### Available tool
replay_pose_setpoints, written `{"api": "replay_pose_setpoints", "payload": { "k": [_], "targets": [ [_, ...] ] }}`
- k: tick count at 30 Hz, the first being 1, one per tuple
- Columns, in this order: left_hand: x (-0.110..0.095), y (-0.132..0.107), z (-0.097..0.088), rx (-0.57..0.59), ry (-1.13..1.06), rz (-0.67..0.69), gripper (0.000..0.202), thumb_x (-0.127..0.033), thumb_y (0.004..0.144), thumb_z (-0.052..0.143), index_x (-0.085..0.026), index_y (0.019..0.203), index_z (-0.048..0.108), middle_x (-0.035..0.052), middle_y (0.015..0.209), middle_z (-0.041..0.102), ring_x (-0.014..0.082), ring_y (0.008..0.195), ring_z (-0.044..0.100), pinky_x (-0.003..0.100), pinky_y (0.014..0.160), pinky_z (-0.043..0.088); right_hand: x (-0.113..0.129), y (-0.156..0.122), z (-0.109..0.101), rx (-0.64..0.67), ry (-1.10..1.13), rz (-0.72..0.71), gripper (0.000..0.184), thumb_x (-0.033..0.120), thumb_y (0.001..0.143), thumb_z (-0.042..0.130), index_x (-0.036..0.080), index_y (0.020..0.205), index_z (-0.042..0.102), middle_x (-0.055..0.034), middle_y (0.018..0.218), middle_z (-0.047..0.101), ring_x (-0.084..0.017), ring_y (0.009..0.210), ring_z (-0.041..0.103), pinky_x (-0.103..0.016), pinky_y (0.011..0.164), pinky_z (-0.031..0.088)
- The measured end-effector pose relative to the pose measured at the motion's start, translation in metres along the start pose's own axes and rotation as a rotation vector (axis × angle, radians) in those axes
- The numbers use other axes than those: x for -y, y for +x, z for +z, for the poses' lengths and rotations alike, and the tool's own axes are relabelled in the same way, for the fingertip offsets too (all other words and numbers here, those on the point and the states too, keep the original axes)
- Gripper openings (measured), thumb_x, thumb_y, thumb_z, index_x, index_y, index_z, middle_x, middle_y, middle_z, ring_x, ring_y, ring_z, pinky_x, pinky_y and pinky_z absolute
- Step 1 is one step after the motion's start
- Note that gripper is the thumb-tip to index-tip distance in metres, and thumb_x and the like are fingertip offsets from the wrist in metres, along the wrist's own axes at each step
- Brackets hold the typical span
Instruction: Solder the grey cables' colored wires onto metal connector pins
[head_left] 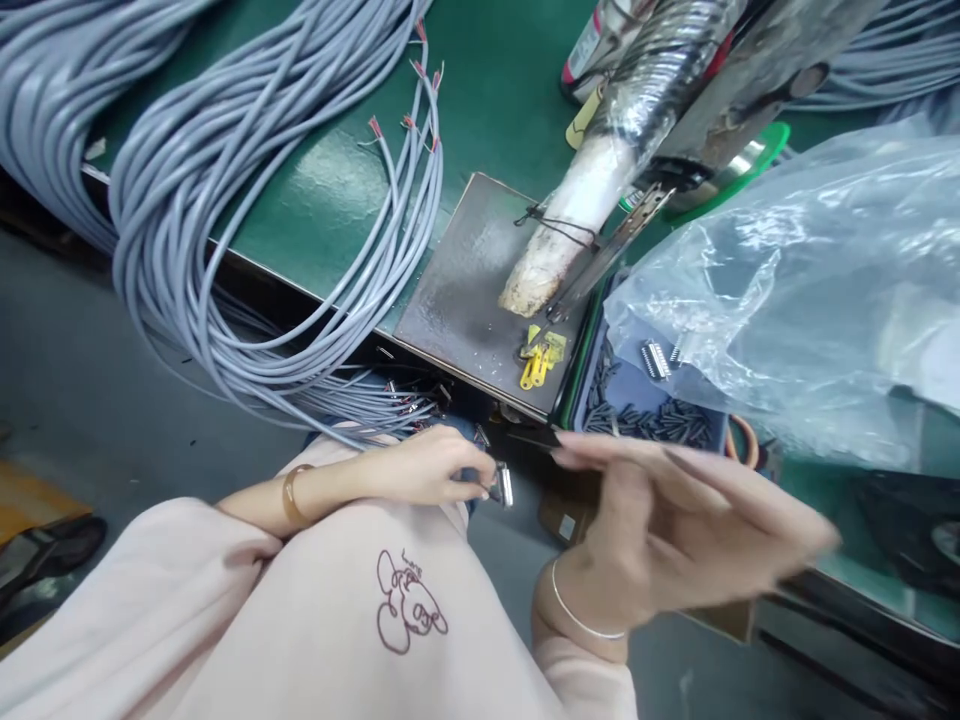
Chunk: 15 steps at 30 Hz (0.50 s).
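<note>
Between the thumb and fingers of my left hand (439, 465) is a small metal multi-pin connector (505, 485), held above my lap. Grey cables with connectors on their ends lie just beyond that hand; whether one joins the held connector is hidden. My right hand (660, 530), smeared by motion, is to the right with thumb and forefinger pinched. A thin dark tool (534, 437) sticks out from its fingertips toward the left; its exact kind is unclear. Behind the right hand, a blue bin (626, 385) holds many short black tubes.
Coils of grey cable (172, 190) with stripped ends hang over the green table's (322, 180) edge. A dark plate (457, 270) carries yellow pieces (538, 365) under a white-wrapped duct (559, 230). Loose connectors (655, 360) and a clear plastic bag (795, 290) lie over the bin.
</note>
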<state>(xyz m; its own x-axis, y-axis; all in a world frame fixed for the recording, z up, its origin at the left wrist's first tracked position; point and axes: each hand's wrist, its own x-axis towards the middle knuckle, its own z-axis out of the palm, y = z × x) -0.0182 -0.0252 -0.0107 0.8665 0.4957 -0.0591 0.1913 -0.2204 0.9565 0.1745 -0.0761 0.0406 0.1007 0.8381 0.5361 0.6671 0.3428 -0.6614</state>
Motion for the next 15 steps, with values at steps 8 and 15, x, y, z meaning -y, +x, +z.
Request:
{"api": "replay_pose_setpoints", "payload": {
  "k": [8, 15],
  "targets": [
    [-0.001, -0.025, -0.062, -0.870, 0.308, 0.070, 0.016, -0.026, 0.091, 0.064, -0.019, 0.080, 0.071, 0.0049, 0.084, 0.075, 0.0181, 0.081, 0.069, 0.031, 0.082, 0.053, -0.008, 0.016, 0.018, -0.038, -0.164, -0.190, 0.012, 0.013, 0.085, 0.073, 0.022, 0.088, 0.065, 0.0053, 0.075, 0.077, -0.021, 0.075, 0.080, -0.047, 0.093, 0.067],
    [0.016, -0.041, -0.106, -0.959, 0.620, -0.164, 0.018, -0.020, 0.082, 0.064, -0.020, 0.094, 0.078, 0.0055, 0.082, 0.069, 0.0195, 0.071, 0.062, 0.033, 0.069, 0.048, 0.044, 0.009, -0.012, 0.137, -0.003, -0.294, 0.037, 0.031, 0.097, 0.059, 0.026, 0.062, 0.050, 0.0061, 0.047, 0.052, -0.012, 0.040, 0.047, -0.031, 0.050, 0.052]
  ]
}}
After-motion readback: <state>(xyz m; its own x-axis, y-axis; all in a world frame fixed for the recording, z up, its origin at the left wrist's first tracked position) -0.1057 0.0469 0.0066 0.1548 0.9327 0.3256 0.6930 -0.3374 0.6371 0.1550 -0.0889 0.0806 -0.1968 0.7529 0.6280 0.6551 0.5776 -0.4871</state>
